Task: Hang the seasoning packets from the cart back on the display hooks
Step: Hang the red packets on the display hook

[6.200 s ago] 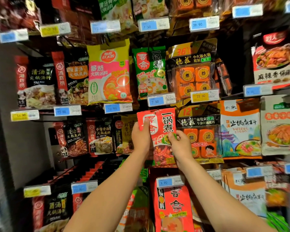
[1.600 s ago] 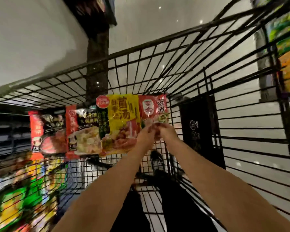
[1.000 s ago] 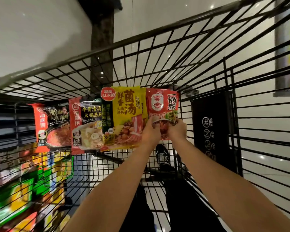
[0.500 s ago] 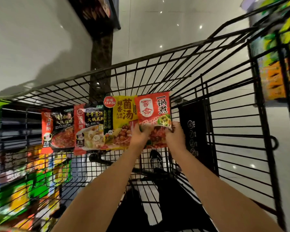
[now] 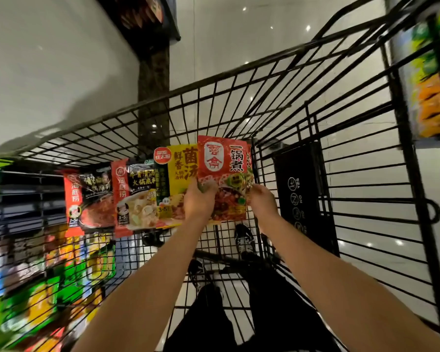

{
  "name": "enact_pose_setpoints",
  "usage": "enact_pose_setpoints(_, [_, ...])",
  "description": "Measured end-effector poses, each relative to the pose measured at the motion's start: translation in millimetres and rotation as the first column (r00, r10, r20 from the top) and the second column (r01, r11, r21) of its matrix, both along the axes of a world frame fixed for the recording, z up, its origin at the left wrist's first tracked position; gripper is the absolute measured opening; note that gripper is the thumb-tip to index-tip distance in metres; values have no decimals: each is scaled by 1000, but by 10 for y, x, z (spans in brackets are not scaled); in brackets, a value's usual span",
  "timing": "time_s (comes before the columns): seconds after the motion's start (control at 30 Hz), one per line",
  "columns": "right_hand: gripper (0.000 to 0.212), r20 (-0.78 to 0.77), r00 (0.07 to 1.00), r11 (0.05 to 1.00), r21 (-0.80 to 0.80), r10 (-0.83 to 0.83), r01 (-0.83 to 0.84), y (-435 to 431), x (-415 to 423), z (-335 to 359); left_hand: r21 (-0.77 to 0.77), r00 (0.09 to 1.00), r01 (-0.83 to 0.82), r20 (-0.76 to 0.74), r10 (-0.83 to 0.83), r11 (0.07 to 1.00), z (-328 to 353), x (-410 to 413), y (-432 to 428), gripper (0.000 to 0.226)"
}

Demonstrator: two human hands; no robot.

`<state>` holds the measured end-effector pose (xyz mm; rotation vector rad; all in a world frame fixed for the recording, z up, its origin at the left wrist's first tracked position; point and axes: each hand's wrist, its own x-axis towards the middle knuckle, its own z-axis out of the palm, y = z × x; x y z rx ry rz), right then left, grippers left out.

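I look down into a black wire cart [image 5: 239,102]. A red seasoning packet [image 5: 222,158] is held upright above the cart floor. My left hand [image 5: 198,201] grips its lower left edge and my right hand [image 5: 261,201] pinches its lower right edge. To its left a yellow packet [image 5: 182,163], a black-and-red packet with a pale soup picture [image 5: 135,196] and another black-and-red packet [image 5: 87,199] stand in a row against the cart's wire side. No display hooks are in view.
Blurred shelves of coloured goods show through the cart's left side [image 5: 36,288] and at the upper right [image 5: 427,85]. A black plastic child-seat flap [image 5: 302,194] stands at the cart's right. My legs and shoes [image 5: 243,240] show below the wire floor.
Six seconds ago both hands held a red packet at the display hooks. Since then the view turned to the cart, and over the last second the red packet has risen above the row.
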<state>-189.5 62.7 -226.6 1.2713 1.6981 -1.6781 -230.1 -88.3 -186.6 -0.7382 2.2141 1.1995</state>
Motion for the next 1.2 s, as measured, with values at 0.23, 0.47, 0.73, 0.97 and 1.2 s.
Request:
enact_pose_setpoints(0.23, [21, 30, 997, 989, -130, -65, 68, 1, -195, -425, -207, 992, 52, -103, -75, 977, -281, -16, 93, 31])
enact_pose_setpoints(0.47, [37, 88, 995, 984, -178, 38, -22, -15, -279, -792, -270, 977, 84, -167, -133, 959, -415, -25, 95, 26])
enact_pose_setpoints(0.73, [43, 186, 970, 968, 164, 156, -187, -74, -216, -1281, -311, 976, 81, -166, -139, 947, -459, -17, 137, 29])
enact_pose_setpoints(0.97, [27, 90, 996, 986, 165, 13, -28, -112, -237, -638, -257, 982, 63, -158, -106, 964, -425, 0, 132, 32])
enact_pose_setpoints(1.2, [34, -14, 997, 962, 265, 70, -64, -162, -159, 94, -162, 995, 22, -88, -36, 987, -5, -5, 123, 43])
